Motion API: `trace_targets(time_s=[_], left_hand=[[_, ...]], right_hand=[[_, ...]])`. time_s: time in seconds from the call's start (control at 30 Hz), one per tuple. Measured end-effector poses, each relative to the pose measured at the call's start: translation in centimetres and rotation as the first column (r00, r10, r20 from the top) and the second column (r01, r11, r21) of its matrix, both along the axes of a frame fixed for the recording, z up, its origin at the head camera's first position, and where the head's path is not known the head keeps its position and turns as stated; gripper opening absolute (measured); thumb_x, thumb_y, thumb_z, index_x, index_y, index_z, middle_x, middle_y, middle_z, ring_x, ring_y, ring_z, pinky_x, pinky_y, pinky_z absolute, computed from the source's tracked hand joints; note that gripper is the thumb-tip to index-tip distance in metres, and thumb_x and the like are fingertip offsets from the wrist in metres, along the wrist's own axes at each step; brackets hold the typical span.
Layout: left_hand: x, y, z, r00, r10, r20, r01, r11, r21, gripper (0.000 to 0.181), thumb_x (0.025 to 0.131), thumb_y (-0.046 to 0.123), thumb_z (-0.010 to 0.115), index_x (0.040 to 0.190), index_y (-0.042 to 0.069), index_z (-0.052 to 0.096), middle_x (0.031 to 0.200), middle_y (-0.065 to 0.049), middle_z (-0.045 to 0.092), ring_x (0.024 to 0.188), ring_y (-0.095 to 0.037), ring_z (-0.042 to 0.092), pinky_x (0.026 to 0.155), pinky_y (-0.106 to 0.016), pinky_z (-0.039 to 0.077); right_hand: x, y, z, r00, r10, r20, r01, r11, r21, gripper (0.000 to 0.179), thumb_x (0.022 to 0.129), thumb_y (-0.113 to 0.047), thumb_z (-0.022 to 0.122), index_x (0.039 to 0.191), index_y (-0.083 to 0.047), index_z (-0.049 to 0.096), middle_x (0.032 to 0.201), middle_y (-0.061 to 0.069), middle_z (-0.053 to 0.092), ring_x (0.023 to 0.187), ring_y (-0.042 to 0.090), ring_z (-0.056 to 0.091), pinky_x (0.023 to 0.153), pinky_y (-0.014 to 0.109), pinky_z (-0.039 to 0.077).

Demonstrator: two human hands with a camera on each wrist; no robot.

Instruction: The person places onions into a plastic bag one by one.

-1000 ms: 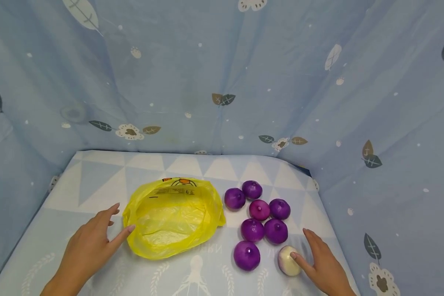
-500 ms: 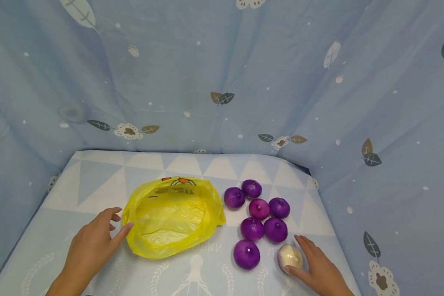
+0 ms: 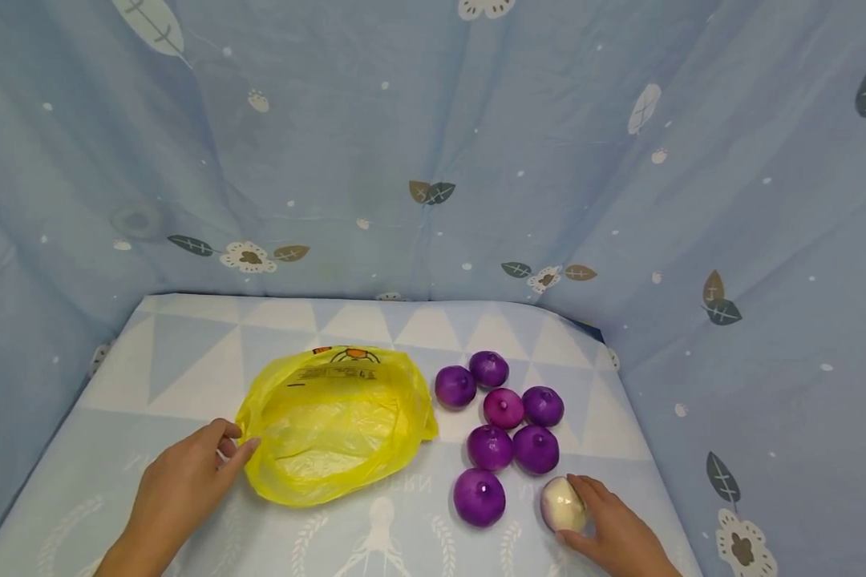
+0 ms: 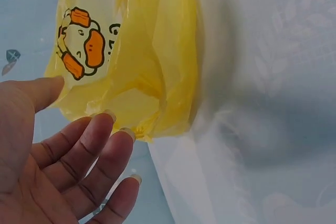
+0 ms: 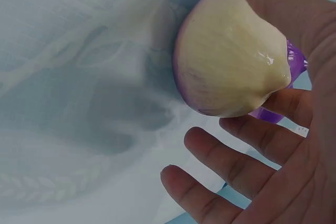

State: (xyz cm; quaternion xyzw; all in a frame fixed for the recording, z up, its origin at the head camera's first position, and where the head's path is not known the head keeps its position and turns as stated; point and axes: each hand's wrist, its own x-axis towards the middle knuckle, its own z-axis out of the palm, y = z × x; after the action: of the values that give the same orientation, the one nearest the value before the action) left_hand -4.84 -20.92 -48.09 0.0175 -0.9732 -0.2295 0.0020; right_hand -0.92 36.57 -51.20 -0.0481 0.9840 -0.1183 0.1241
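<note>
My right hand is around a pale cream onion with a purple flank at the table's right front. In the right wrist view the thumb lies across one side of the onion and the index finger meets the other; the remaining fingers spread below it. At the left side of a yellow plastic bag, my left hand holds its thumb and loosely bent fingers at the rim. The left wrist view shows a gap between thumb and fingertips, with the bag right beyond them. The bag's mouth gapes upward.
Several glossy purple onions lie grouped between the bag and my right hand, the nearest purple onion at the front. A patterned cloth covers the table. Blue printed curtains enclose the back and sides.
My right hand has moved left and its fingers have come in around the pale onion. My left hand has lowered slightly, its fingers bending more beside the bag.
</note>
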Motion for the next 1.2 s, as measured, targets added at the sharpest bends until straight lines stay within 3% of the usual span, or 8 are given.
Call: trace_targets(time_s=[0.17,0.47,0.7,0.97,1.2], left_hand=[[-0.3,0.2,0.0,0.998,0.006,0.066,-0.005,1.000,-0.012,0.069,0.083,0.073,0.052,0.100,0.008,0.064,0.077,0.005,0.058,0.062,-0.010,0.051,0.051,-0.031,0.039],[-0.5,0.4,-0.3,1.000,0.011,0.013,-0.011,1.000,0.001,0.053,0.087,0.064,0.056,0.094,0.012,0.065,0.075,0.007,0.060,0.062,-0.009,0.054,0.051,-0.031,0.041],[-0.7,0.7,-0.8,0.997,-0.018,-0.070,0.015,0.999,-0.041,0.019,0.089,0.027,0.070,0.087,0.009,0.064,0.070,0.005,0.059,0.054,-0.010,0.047,0.046,-0.029,0.038],[-0.4,0.6,-0.6,0.995,-0.032,-0.091,0.031,0.999,-0.015,0.019,0.091,0.026,0.068,0.089,0.008,0.064,0.069,0.003,0.058,0.054,-0.011,0.046,0.047,-0.031,0.038],[-0.4,0.6,-0.8,0.993,-0.029,-0.110,0.030,0.999,0.011,0.021,0.092,0.029,0.066,0.088,0.009,0.064,0.068,0.006,0.056,0.053,-0.009,0.045,0.047,-0.029,0.037]], right_hand=[[0.1,-0.2,-0.2,1.000,-0.012,-0.008,0.012,1.000,-0.009,0.084,0.068,-0.045,0.084,0.136,-0.009,0.051,0.128,0.008,0.057,0.114,0.030,0.057,0.089,0.050,0.048],[0.1,-0.7,-0.2,0.996,-0.074,0.057,0.074,0.997,0.002,0.082,0.072,-0.047,0.081,0.136,-0.007,0.050,0.127,0.010,0.058,0.113,0.029,0.058,0.092,0.050,0.047],[0.2,-0.9,-0.4,0.997,-0.076,0.030,0.077,0.997,-0.027,0.084,0.071,-0.044,0.083,0.138,-0.006,0.049,0.127,0.011,0.058,0.113,0.029,0.058,0.091,0.050,0.047],[0.3,-0.8,-0.6,0.993,-0.103,0.057,0.104,0.995,-0.005,0.087,0.070,-0.049,0.082,0.137,-0.004,0.049,0.125,0.012,0.059,0.111,0.031,0.059,0.090,0.051,0.047],[0.0,-1.4,0.4,0.976,-0.175,0.128,0.181,0.983,-0.039,0.090,0.071,-0.058,0.077,0.136,-0.003,0.049,0.116,0.010,0.059,0.102,0.025,0.060,0.090,0.052,0.047]])
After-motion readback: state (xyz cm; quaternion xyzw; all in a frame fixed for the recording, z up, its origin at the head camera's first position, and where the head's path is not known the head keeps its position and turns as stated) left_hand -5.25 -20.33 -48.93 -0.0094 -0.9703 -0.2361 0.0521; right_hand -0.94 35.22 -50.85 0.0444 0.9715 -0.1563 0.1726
